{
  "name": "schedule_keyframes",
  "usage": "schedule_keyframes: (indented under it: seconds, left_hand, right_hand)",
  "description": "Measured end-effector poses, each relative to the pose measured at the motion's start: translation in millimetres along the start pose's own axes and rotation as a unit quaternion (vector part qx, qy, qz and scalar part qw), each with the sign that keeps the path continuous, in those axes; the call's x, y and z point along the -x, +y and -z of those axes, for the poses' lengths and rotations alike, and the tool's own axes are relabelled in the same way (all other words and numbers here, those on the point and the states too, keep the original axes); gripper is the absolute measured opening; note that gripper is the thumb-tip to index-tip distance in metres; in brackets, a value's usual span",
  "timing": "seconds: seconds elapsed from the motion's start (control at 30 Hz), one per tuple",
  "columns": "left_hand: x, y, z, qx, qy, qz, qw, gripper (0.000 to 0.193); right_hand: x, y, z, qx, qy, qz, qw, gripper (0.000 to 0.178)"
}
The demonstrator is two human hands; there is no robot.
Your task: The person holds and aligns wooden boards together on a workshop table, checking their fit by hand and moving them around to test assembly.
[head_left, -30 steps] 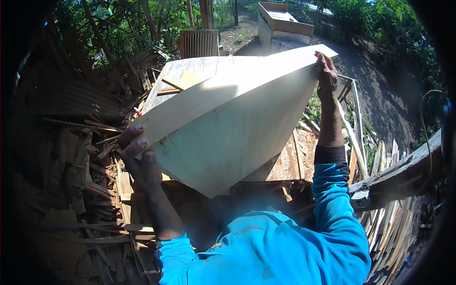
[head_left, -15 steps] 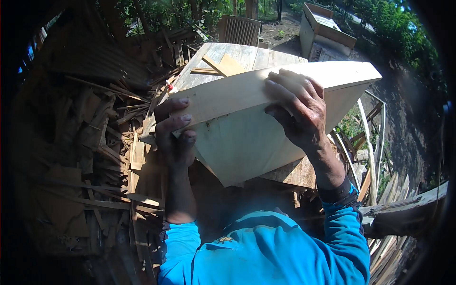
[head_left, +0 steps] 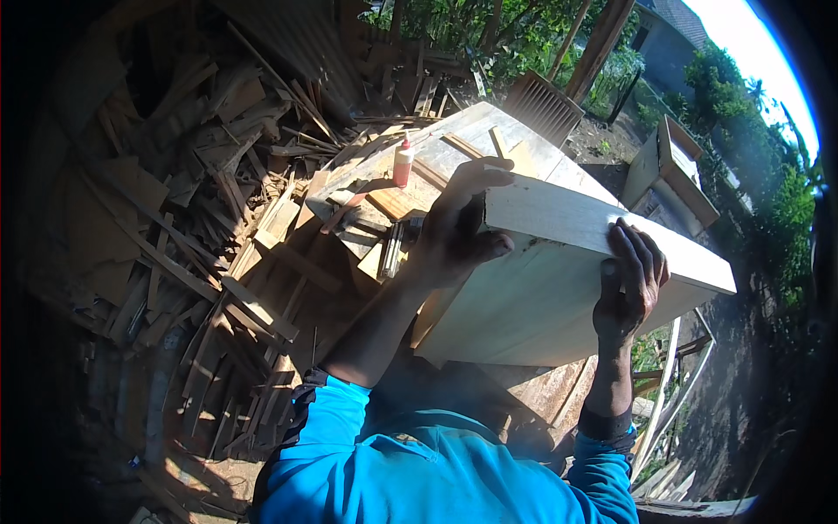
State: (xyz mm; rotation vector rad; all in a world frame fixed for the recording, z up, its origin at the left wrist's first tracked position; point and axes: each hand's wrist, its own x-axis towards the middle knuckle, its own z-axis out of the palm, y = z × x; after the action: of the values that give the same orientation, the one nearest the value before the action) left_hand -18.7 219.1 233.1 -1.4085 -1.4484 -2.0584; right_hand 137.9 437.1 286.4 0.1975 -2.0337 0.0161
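Note:
A pale wooden box (head_left: 532,301), with a long flat board (head_left: 567,205) along its upper edge, is held up tilted in front of my chest. My left hand (head_left: 458,218) is curled round the board's left end, fingers above and thumb against the box's face. Toward the other end, my right hand (head_left: 630,279) grips the same board, with fingers over its top and the thumb on the near side. The box's far side is hidden.
Behind the box stands a worktable (head_left: 489,122) with wood strips on it. A bottle of red liquid (head_left: 403,164) stands at its left. Heaped wood scraps (head_left: 218,183) fill the left side. A wooden crate (head_left: 668,170) stands at the back right.
The view has turned leftward, bringing the red bottle fully into sight. My left hand has shifted from the board's front to round its left end. My right hand still grips the board.

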Motion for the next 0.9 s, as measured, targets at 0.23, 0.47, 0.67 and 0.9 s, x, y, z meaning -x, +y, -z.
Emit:
schedule_keyframes:
  seconds: [0.23, 0.47, 0.67, 0.9]
  left_hand:
    - [-4.9, 5.0, 4.1, -0.068, -0.017, -0.014, 0.997, 0.063]
    - [-7.4, -2.7, 5.7, -0.097, -0.059, -0.024, 0.993, 0.064]
    - [-6.0, 4.0, 3.8, -0.129, -0.051, -0.020, 0.990, 0.073]
    - [-7.3, -2.6, -2.3, -0.066, -0.035, -0.002, 0.997, 0.058]
  right_hand:
    - [-4.1, -2.3, -2.5, -0.001, -0.006, -0.010, 1.000, 0.027]
    - [-4.1, -6.1, -4.5, -0.012, -0.002, -0.004, 1.000, 0.021]
    - [-3.9, -8.3, -6.0, -0.014, 0.012, -0.005, 1.000, 0.022]
    - [-1.0, -7.5, -7.3, -0.005, 0.020, 0.002, 1.000, 0.026]
